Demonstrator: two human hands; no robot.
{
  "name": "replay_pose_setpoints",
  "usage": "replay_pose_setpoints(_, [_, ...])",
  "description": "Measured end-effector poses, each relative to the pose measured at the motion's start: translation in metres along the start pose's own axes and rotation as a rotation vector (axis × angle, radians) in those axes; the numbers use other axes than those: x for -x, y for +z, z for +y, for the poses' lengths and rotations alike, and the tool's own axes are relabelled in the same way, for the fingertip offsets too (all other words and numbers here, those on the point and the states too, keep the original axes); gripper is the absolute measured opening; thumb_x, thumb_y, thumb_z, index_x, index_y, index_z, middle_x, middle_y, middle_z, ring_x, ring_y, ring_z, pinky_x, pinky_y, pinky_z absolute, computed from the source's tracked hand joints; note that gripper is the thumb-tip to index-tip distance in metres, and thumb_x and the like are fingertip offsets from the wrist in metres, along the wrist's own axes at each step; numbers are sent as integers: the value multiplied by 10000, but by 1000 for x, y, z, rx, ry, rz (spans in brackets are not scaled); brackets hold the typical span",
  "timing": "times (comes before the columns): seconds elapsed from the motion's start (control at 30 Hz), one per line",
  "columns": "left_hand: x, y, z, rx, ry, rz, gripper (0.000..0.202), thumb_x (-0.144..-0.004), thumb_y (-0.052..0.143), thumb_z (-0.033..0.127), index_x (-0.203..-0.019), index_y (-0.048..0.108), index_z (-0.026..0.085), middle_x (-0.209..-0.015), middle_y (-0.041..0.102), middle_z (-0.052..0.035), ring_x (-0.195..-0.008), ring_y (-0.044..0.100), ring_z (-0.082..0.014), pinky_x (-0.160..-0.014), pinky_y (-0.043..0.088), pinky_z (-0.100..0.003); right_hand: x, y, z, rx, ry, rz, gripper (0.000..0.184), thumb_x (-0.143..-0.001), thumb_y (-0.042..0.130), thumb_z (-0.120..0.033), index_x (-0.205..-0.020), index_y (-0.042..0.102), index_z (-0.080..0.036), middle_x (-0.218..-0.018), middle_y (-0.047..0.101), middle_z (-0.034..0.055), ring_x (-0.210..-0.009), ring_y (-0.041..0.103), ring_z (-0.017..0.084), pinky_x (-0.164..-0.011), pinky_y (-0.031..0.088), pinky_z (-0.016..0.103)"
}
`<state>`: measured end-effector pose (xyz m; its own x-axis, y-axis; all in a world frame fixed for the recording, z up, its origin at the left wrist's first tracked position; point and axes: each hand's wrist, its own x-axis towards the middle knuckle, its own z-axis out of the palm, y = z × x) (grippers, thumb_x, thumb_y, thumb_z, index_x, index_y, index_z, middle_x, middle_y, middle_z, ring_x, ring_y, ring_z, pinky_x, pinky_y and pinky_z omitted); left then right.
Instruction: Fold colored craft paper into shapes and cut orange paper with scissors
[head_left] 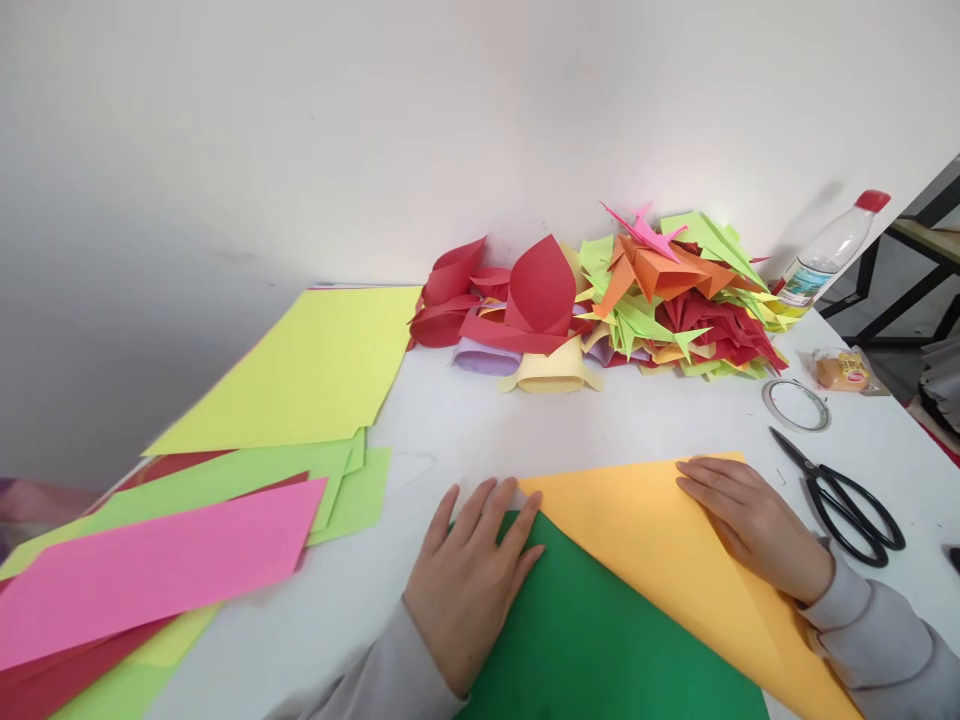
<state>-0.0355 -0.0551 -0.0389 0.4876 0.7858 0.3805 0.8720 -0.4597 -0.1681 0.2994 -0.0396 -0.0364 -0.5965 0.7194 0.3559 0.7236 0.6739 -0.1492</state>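
An orange-yellow paper sheet [660,545] lies folded over into a triangle on top of a dark green sheet [592,640] at the near middle of the white table [465,420]. My left hand [469,575] lies flat with fingers spread, pressing the fold's left corner where orange meets green. My right hand [750,520] rests flat on the orange triangle's right corner, fingers stretched toward the left. Neither hand holds anything.
Loose coloured sheets lie at the left: yellow-green [307,365], light green [225,490], pink [150,565], red. A heap of folded paper shapes [615,300] sits at the back. Black scissors [844,495], a tape ring [796,405], a wrapped snack [841,370] and a bottle [832,250] stand right.
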Motion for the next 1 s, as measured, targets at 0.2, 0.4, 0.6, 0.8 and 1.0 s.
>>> replay_pose_setpoints(0.2, [0,2,2,13,-40,-37,315,-917,489,262,-1171,672,233,-1174,654,-151,-1099,588,-345,-1002,394,-563,1,1,1,2,3,-8,476,-890,427,-30,-1313,535,-218,-1273,636,84,-1189,575,234,-942,549,445])
replay_pose_setpoints(0.4, [-1,0,-2,-32,-24,4,318,-903,514,286,-1176,674,253,-1095,645,-189,-1074,587,-372,-947,426,-581,1,1,2,-2,0,-5,465,-895,427,-42,-1312,537,-216,-1273,635,87,-1188,576,232,-942,550,443])
replay_pose_setpoints(0.6, [-1,-1,2,19,-17,-3,334,-941,430,273,-1150,685,224,-1168,677,-118,-1099,590,-345,-993,378,-563,1,1,2,25,-18,-15,451,-888,442,-22,-1299,533,-184,-1279,631,93,-1191,563,240,-943,540,448])
replay_pose_setpoints(0.8, [-4,9,-2,31,-23,-16,363,-943,417,280,-1228,635,227,-1252,657,-81,-1132,575,-357,-1015,324,-576,0,1,3,50,-7,-7,472,-863,438,3,-1282,547,-186,-1273,634,91,-1175,572,239,-930,535,448])
replay_pose_setpoints(1.0, [-6,16,-11,-4,64,25,419,-956,367,321,-1241,615,139,-1265,648,-111,-1112,572,-370,-990,323,-584,-3,0,3,70,-10,-5,443,-865,440,-6,-1258,567,-165,-1262,641,100,-1168,573,245,-928,526,442])
